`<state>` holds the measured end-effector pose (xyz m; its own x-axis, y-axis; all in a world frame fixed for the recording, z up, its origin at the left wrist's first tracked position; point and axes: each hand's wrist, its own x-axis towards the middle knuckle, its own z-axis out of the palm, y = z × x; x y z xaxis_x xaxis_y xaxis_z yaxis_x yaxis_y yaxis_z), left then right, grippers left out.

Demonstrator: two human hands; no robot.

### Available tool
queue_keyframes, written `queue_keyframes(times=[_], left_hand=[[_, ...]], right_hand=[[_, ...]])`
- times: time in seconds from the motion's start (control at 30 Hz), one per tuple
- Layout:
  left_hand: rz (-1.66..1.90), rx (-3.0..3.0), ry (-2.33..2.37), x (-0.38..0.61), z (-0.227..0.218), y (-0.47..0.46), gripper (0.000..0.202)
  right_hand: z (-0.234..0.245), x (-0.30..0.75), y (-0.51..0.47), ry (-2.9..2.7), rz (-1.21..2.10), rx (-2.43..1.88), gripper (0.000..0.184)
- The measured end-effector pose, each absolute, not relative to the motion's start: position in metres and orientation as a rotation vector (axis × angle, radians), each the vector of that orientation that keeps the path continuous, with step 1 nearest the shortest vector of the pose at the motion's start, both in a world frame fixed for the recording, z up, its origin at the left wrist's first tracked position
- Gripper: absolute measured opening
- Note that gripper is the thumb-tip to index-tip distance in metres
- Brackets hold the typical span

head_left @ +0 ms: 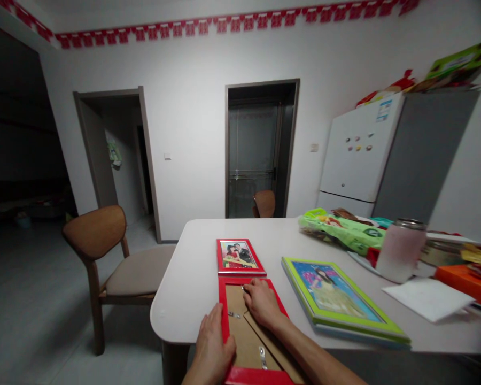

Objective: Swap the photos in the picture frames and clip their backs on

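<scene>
A red picture frame (256, 376) lies face down near the table's front edge, its brown backing board (242, 347) and metal fittings (262, 357) showing. My left hand (212, 345) grips the frame's left side, thumb on top and fingers along the edge. At the board's upper part, the bent fingers of my right hand (262, 302) pinch a small metal clip (244, 289). Below that hand a brown stand leg (270, 343) runs diagonally, partly covered by my forearm. Just beyond lies another red frame (242, 273), face up with a photo of two people.
Right of my hands, a green frame (320, 321) with a portrait rests on another flat piece. Farther right are a green food bag (344, 231), a pinkish jar (401, 251), white paper (428, 297) and an orange box (465, 283). A wooden chair (100, 235) stands left.
</scene>
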<state>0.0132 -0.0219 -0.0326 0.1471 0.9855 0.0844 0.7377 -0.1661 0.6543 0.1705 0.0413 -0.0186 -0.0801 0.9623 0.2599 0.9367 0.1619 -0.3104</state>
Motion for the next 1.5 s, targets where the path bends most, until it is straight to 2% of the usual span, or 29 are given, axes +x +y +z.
queue_keyframes(times=[0.2,0.3,0.4,0.6,0.77,0.9,0.97,1.17,1.3,1.5], left_hand=[[0.714,1.998,1.641,0.014,-0.030,-0.024,0.062],[0.724,1.998,1.642,0.014,-0.029,-0.025,0.061],[0.743,1.978,1.641,0.016,-0.028,-0.026,0.059],[0.728,1.994,1.638,0.015,-0.031,-0.025,0.062],[0.757,1.994,1.628,0.012,-0.036,-0.024,0.062],[0.770,2.001,1.632,0.013,-0.036,-0.025,0.061],[0.761,2.007,1.647,0.015,-0.034,-0.026,0.061],[0.715,2.021,1.661,0.018,-0.030,-0.028,0.060],[0.688,2.037,1.678,0.018,-0.030,-0.026,0.059],[0.676,2.050,1.693,0.017,-0.030,-0.025,0.053]], right_hand=[[-0.018,0.168,0.035,-2.052,0.066,-1.832,0.031],[-0.015,0.163,0.020,-2.120,0.120,-1.676,0.036],[-0.015,0.154,0.010,-2.209,0.242,-1.483,0.026],[-0.009,0.144,0.011,-2.109,0.293,-1.545,0.017],[0.010,0.179,-0.010,-2.194,0.582,-1.314,0.025],[0.016,0.205,-0.035,-2.338,0.806,-1.306,0.033],[0.013,0.206,-0.042,-2.351,0.785,-1.316,0.034],[-0.001,0.194,-0.042,-2.232,0.608,-1.365,0.017],[-0.001,0.201,-0.037,-2.119,0.528,-1.525,0.040],[-0.005,0.202,-0.029,-2.089,0.419,-1.583,0.042]])
